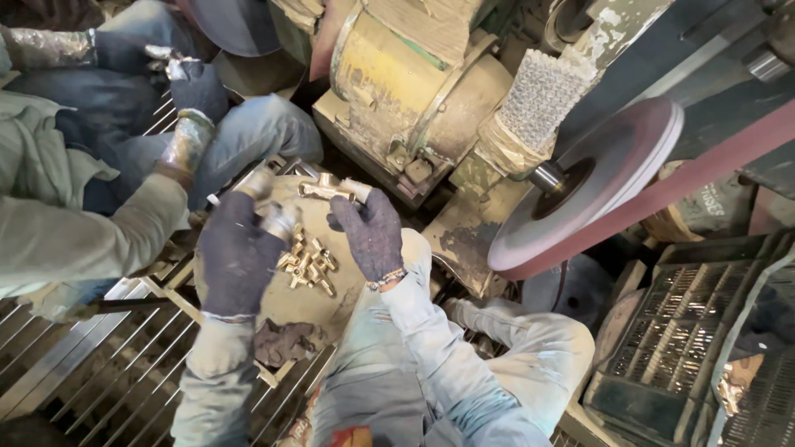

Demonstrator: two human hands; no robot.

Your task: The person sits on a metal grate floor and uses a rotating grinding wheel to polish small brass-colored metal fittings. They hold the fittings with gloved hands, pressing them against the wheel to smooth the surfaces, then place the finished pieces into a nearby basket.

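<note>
My left hand [238,248], in a dark glove, is closed around a small brass fitting [277,219] at its fingertips. In a matching dark glove, my right hand [374,233] grips a brass T-shaped fitting [330,190] by its near end and holds it level above a round dusty tray [290,302]. A pile of several small brass fittings [306,263] lies on that tray, between and just below both hands. My two hands are a short way apart, the left one lower and nearer the pile.
A large pinkish grinding wheel with a belt [596,182] stands to the right, beside a yellow motor housing [406,83]. Another person's gloved hands [195,91] work at the upper left. A dark crate of metal parts [679,339] sits at the right. A wire rack [108,364] lies at the lower left.
</note>
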